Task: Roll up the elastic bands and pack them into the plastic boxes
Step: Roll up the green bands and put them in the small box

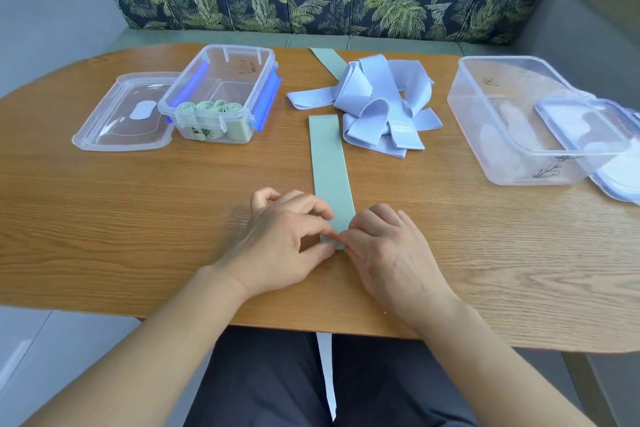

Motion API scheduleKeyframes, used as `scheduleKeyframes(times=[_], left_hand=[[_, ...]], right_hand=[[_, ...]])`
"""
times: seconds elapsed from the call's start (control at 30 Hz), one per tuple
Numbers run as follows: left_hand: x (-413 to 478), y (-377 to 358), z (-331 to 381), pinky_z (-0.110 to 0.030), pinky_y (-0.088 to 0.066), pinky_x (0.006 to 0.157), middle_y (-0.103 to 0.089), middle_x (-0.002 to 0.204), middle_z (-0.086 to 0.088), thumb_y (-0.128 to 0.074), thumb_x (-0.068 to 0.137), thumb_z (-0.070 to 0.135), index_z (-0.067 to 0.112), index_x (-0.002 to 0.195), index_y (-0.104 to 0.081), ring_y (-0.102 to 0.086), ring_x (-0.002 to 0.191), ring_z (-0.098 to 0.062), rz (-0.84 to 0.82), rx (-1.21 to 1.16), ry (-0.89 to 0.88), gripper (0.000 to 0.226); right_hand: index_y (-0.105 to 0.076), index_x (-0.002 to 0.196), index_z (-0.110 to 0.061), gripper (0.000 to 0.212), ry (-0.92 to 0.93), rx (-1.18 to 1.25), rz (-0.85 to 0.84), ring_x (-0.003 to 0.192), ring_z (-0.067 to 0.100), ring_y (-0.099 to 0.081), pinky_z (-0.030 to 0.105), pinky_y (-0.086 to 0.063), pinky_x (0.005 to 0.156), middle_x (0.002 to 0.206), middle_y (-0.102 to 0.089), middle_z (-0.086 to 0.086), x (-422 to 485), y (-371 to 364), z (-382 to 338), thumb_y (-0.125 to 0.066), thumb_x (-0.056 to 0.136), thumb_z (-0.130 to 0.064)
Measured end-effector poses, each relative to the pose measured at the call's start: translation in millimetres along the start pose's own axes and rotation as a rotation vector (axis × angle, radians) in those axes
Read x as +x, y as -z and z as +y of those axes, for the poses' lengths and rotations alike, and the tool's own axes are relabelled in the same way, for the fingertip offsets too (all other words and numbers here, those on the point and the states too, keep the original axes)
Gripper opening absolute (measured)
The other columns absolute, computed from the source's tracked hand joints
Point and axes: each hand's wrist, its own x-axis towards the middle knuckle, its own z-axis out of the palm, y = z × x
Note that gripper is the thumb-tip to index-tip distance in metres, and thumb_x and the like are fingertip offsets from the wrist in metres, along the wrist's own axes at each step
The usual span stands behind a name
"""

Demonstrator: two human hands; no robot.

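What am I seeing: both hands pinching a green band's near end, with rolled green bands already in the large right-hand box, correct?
Not quite. The head view shows the rolled green bands in the smaller blue-clipped box on the left. The left hand and right hand do pinch the green band's near end.

Small pale print on a blue band (316,100) at upper centre seemed to begin with "20" but was too blurred to read; a sewn label (401,128) nearby was illegible.
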Motion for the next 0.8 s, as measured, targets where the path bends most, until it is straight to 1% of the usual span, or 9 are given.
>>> scheduleKeyframes(times=[0.07, 0.13, 0.23, 0.3, 0.4, 0.5, 0.6, 0.7, 0.8], left_hand=[[3, 2, -2, -0.027, -0.012, 0.1, -0.06, 0.115, 0.026, -0.058, 0.079, 0.039, 0.039, 0.099, -0.07, -0.045, 0.117, 0.007, 0.018, -0.131, 0.103, 0.024], [12, 0, -3, -0.026, -0.012, 0.103, -0.057, 0.122, 0.027, -0.053, 0.081, 0.035, 0.039, 0.102, -0.07, -0.04, 0.124, 0.01, 0.03, -0.264, 0.182, 0.027], [27, -9, -9, -0.03, -0.013, 0.107, -0.052, 0.134, 0.021, -0.057, 0.088, 0.041, 0.035, 0.112, -0.068, -0.036, 0.132, 0.004, -0.017, -0.186, 0.198, 0.027], [31, -15, -19, -0.033, -0.014, 0.11, -0.048, 0.141, 0.017, -0.063, 0.09, 0.038, 0.034, 0.118, -0.065, -0.034, 0.135, 0.0, -0.079, -0.116, 0.186, 0.029], [30, -18, -30, -0.033, -0.015, 0.107, -0.049, 0.14, 0.018, -0.064, 0.089, 0.037, 0.033, 0.117, -0.065, -0.035, 0.135, -0.001, -0.073, -0.116, 0.167, 0.028], [31, -20, -31, -0.033, -0.017, 0.107, -0.05, 0.139, 0.017, -0.058, 0.088, 0.04, 0.032, 0.116, -0.066, -0.037, 0.134, -0.001, -0.048, -0.134, 0.15, 0.029], [30, -22, -32, -0.032, -0.018, 0.107, -0.051, 0.138, 0.017, -0.061, 0.09, 0.034, 0.032, 0.116, -0.066, -0.037, 0.134, -0.002, -0.031, -0.138, 0.135, 0.027], [28, -23, -33, -0.034, -0.02, 0.108, -0.052, 0.138, 0.017, -0.061, 0.089, 0.036, 0.032, 0.116, -0.066, -0.038, 0.133, -0.002, -0.016, -0.137, 0.13, 0.028], [29, -23, -33, -0.037, -0.021, 0.11, -0.052, 0.137, 0.017, -0.061, 0.089, 0.037, 0.031, 0.116, -0.065, -0.038, 0.133, -0.002, -0.01, -0.134, 0.136, 0.028]], right_hand=[[-0.068, 0.077, -0.016, 0.01, 0.007, -0.002, -0.027, 0.073, 0.021, -0.049, 0.034, -0.042, 0.06, 0.078, -0.057, -0.003, 2, 0, 2, -0.062, 0.083, -0.012], [-0.068, 0.076, -0.016, 0.01, 0.006, 0.003, -0.043, 0.074, 0.021, -0.049, 0.036, -0.044, 0.06, 0.079, -0.057, -0.003, 4, 0, 5, -0.064, 0.081, -0.009], [-0.068, 0.075, -0.016, 0.009, 0.011, -0.003, -0.049, 0.073, 0.021, -0.049, 0.035, -0.045, 0.06, 0.078, -0.057, -0.002, 5, 0, 7, -0.067, 0.079, -0.008], [-0.069, 0.076, -0.015, 0.008, 0.018, -0.006, -0.046, 0.073, 0.022, -0.05, 0.035, -0.045, 0.06, 0.079, -0.056, -0.001, 5, 2, 6, -0.068, 0.079, -0.008], [-0.069, 0.074, -0.015, 0.009, 0.023, -0.027, -0.041, 0.073, 0.022, -0.049, 0.037, -0.045, 0.058, 0.081, -0.055, 0.001, 7, 3, 4, -0.065, 0.08, -0.011], [-0.067, 0.071, -0.016, 0.013, 0.022, -0.052, -0.034, 0.07, 0.022, -0.048, 0.036, -0.044, 0.056, 0.081, -0.054, 0.001, 9, 3, 4, -0.062, 0.082, -0.016], [-0.067, 0.073, -0.016, 0.009, 0.044, -0.074, -0.058, 0.069, 0.021, -0.047, 0.034, -0.041, 0.055, 0.081, -0.054, 0.001, 10, 1, 5, -0.066, 0.079, -0.011], [-0.067, 0.075, -0.016, 0.013, 0.063, -0.101, -0.077, 0.068, 0.021, -0.047, 0.032, -0.038, 0.055, 0.082, -0.054, 0.001, 13, -2, 5, -0.058, 0.077, -0.007], [-0.067, 0.076, -0.015, 0.016, 0.08, -0.108, -0.094, 0.068, 0.022, -0.047, 0.032, -0.04, 0.055, 0.083, -0.053, 0.002, 15, -3, 5, -0.053, 0.077, -0.007]])
